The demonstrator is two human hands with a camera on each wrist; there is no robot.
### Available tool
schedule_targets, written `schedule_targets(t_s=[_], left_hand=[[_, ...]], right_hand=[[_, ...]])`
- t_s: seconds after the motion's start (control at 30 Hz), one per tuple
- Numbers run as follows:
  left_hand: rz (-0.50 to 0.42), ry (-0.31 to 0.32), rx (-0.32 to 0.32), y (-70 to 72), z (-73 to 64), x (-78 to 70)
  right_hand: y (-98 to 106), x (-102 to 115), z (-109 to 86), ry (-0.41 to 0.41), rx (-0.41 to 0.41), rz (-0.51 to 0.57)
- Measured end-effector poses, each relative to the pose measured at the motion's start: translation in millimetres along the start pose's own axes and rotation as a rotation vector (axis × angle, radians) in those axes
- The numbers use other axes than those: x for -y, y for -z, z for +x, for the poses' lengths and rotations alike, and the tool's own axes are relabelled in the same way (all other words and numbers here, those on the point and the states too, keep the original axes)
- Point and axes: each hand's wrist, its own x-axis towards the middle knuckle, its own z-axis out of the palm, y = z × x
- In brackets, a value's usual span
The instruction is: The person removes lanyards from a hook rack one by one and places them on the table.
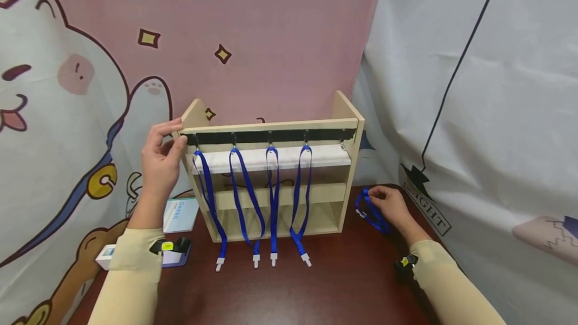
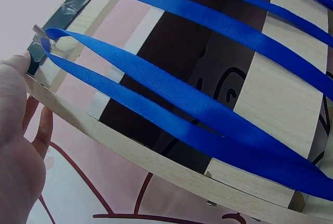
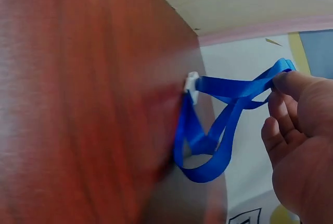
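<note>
A light wooden rack (image 1: 280, 192) stands on the table, with a black strip of hooks (image 1: 253, 137) along its upper front. Several blue lanyards (image 1: 247, 184) with white clips hang from the hooks; the far-right hook (image 1: 343, 144) bears none. My left hand (image 1: 161, 159) grips the rack's upper left corner, thumb on the front and fingers behind the side panel (image 2: 119, 140). To the right of the rack, my right hand (image 1: 392, 208) pinches another blue lanyard (image 3: 223, 130) between thumb and forefinger. Its loops droop towards the tabletop, and its white clip (image 3: 192, 86) shows low beside them.
A pale booklet (image 1: 180, 215) lies left of the rack. Nearer to me, a white box (image 1: 105, 257) and a blue-edged item (image 1: 177, 261) sit partly behind my left forearm. Printed cloth walls (image 1: 280, 24) close in the dark red table (image 1: 289, 290) at the back and sides.
</note>
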Motion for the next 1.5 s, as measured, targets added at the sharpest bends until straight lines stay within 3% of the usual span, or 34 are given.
schedule_targets(t_s=[0.13, 0.5, 0.87, 1.23, 1.5], left_hand=[[-0.015, 0.009, 0.0, 0.9, -1.5, -12.0], [-0.01, 0.005, -0.011, 3.8, -2.6, -11.4], [-0.014, 0.009, -0.006, 4.4, -4.1, -10.9], [0.015, -0.001, -0.006, 4.1, 1.5, 18.5], [0.023, -0.008, 0.0, 2.6, 3.0, 23.4]], right_hand=[[-5.6, -4.3, -6.0, 0.001, 0.039, -0.007], [-19.0, -18.7, -20.2, 0.045, 0.104, -0.056], [-24.3, -23.6, -33.4, 0.076, 0.117, -0.118], [-19.9, -16.5, -38.2, 0.103, 0.091, -0.163], [-2.4, -2.9, -45.3, 0.103, 0.002, -0.199]])
